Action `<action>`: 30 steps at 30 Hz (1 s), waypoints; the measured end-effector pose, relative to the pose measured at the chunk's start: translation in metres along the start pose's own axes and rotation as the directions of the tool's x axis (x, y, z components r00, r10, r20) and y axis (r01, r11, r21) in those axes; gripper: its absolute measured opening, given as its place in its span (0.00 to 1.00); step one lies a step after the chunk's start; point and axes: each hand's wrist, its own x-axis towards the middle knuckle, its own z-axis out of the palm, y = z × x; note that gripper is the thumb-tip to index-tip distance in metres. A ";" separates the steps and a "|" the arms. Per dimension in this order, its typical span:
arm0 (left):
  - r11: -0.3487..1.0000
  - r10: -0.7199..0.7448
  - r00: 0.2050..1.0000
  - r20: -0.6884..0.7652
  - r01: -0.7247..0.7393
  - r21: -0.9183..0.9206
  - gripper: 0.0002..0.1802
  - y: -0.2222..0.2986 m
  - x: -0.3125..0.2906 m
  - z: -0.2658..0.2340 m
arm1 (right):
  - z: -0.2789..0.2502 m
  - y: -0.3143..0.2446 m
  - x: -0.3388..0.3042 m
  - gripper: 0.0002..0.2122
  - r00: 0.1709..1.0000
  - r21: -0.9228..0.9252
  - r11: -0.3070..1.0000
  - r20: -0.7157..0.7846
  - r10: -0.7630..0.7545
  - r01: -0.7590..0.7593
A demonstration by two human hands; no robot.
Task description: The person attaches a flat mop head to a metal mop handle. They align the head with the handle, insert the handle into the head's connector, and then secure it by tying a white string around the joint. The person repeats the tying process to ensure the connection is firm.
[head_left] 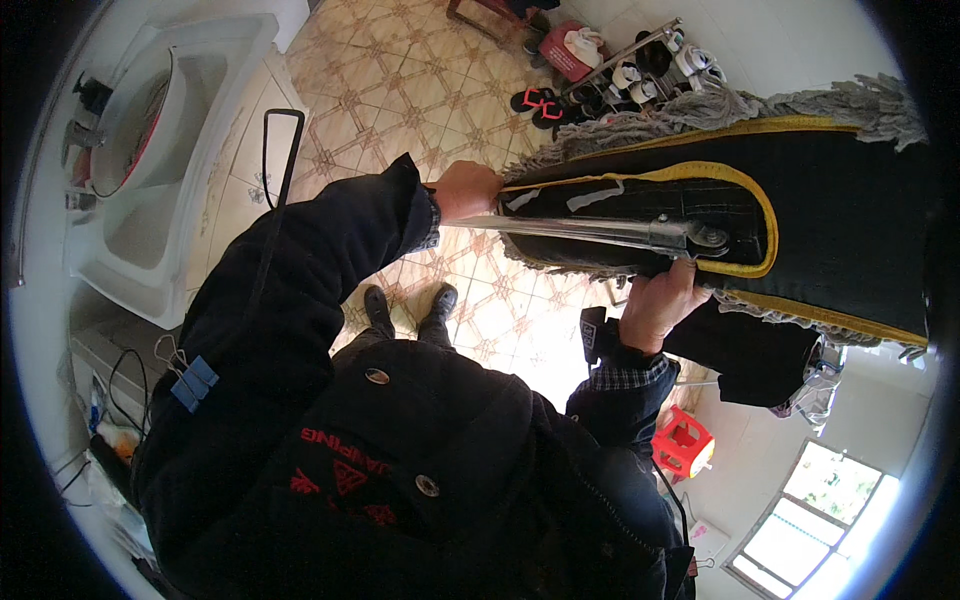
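A large flat dust mop is raised before me, its black backing edged in yellow and grey yarn fringe all round. A metal pole lies across the backing, its hinged end over a yellow-edged black oval panel. My left hand is closed at the panel's left end, beside the pole; its fingertips are partly hidden. Just below the hinge, my right hand grips the mop's lower edge, thumb up against the yellow trim.
A white sink holding a basin stands at left. Shoes crowd a rack at the top, near red-strapped slippers. A red stool stands lower right, near a window. The patterned tile floor surrounds my feet.
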 end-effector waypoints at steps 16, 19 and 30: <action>0.822 -0.041 0.971 0.237 0.167 -0.545 0.14 -0.024 0.020 0.054 | 0.007 -0.011 -0.007 0.17 0.988 0.158 0.982 -0.101 0.115 -0.099; 0.929 -0.029 0.999 0.016 0.033 -0.370 0.14 -0.012 0.015 0.047 | 0.004 -0.009 -0.008 0.18 0.989 0.122 0.987 -0.092 0.117 -0.106; 1.000 -0.016 1.000 0.023 0.017 -0.026 0.12 -0.001 -0.001 0.029 | -0.012 0.006 -0.005 0.21 0.995 0.077 0.997 -0.100 0.013 -0.005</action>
